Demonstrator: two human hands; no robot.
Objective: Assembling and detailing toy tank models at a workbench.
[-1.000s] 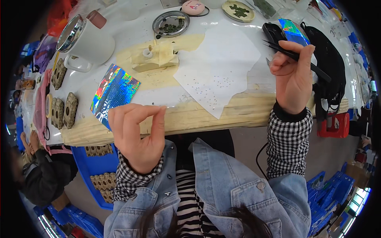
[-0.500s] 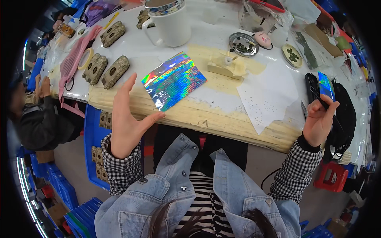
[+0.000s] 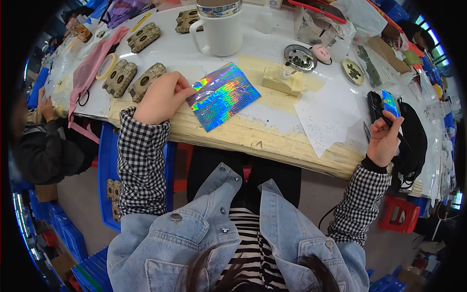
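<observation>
Handling of the shiny holographic sheet (image 3: 226, 97) seems to be the step in hand, its left corner apparently pinched by the fingers of the left hand (image 3: 163, 100) while the rest is spread just to their right, near the worktop's (image 3: 180, 53) front edge. A light, steady grip is probably called for next, and a slim dark tool (image 3: 387, 121) is held in the right hand (image 3: 383, 142), well apart.

The left hand (image 3: 162, 99) (palm down) partly hides a camouflage-patterned piece (image 3: 141, 85).
</observation>
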